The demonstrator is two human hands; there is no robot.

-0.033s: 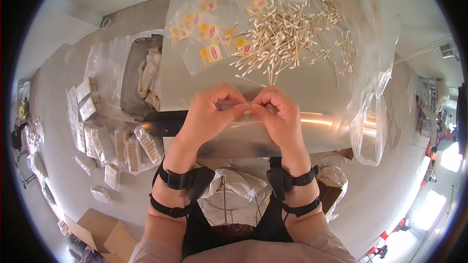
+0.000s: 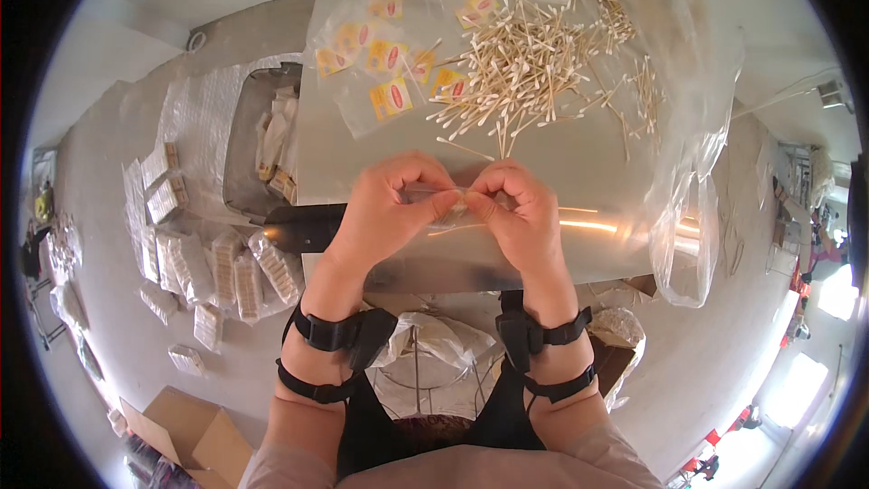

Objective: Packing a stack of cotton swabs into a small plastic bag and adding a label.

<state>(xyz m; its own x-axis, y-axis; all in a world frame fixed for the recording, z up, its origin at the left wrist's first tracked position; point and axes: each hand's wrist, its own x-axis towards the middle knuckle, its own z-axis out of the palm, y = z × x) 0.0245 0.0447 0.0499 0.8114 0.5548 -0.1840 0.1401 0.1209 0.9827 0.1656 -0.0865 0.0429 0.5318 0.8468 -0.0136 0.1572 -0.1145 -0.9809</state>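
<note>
Narrow and pinching, the grip of the left hand (image 2: 385, 208) nears the grip of the right hand (image 2: 520, 210), with thumbs and forefingers together on a thin piece of clear plastic (image 2: 442, 218). The plastic sits at the centre of the clock, above the near part of a metal bench (image 2: 579, 167); fingers hide much of it, and whether it contains anything cannot be told. At 1 o'clock, just beyond the hands, cotton swabs (image 2: 525, 63) lie in a loose heap, while yellow-labelled bags (image 2: 391, 100) spread out at 11. Loose sheeting (image 2: 685, 258) drapes over the bench at 3 o'clock. Between 9 and 10, a grey bin (image 2: 233, 172) holds wrapped bundles. Packs (image 2: 247, 288) lie in a group on the floor between 8 and 9, and an open carton (image 2: 181, 430) stands between 7 and 8. Black straps (image 2: 330, 332) circle both forearms.
</note>
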